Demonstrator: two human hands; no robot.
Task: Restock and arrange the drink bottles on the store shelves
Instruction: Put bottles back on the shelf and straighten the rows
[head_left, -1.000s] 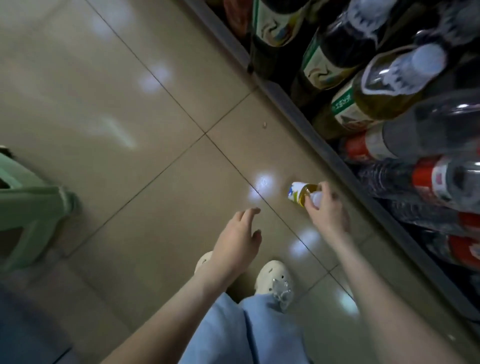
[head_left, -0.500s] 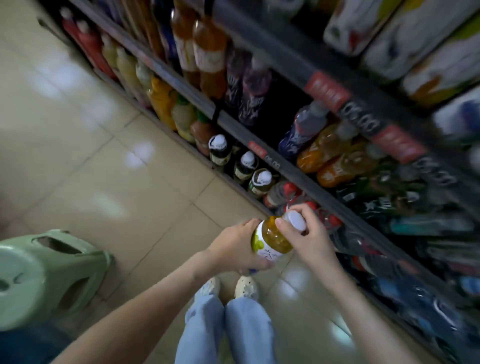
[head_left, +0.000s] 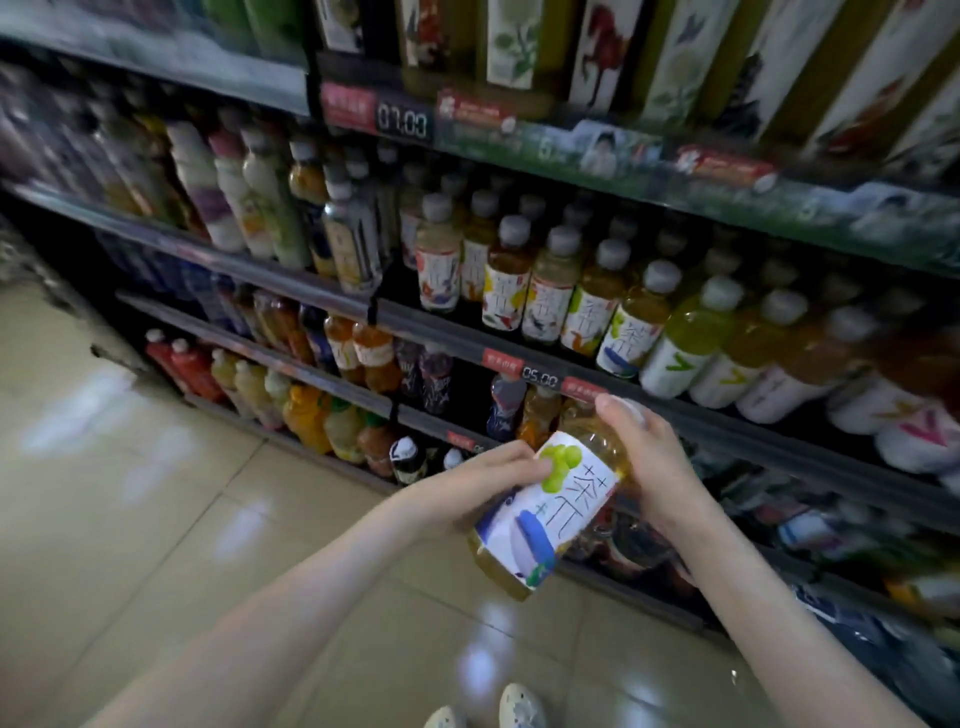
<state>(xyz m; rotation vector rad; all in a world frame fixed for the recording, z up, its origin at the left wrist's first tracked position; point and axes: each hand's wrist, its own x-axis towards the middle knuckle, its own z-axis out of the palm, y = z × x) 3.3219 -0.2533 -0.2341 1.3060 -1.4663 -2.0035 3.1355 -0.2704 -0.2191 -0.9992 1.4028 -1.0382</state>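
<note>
At lower centre of the frame, the left hand (head_left: 485, 480) grips the tilted tea bottle's (head_left: 545, 514) label while the right hand (head_left: 652, 457) clasps its cap end.

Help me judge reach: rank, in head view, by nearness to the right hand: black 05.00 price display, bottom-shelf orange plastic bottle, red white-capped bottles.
1. Black 05.00 price display, just up-left of the right hand.
2. Bottom-shelf orange plastic bottle, further left.
3. Red white-capped bottles, far left.
</note>
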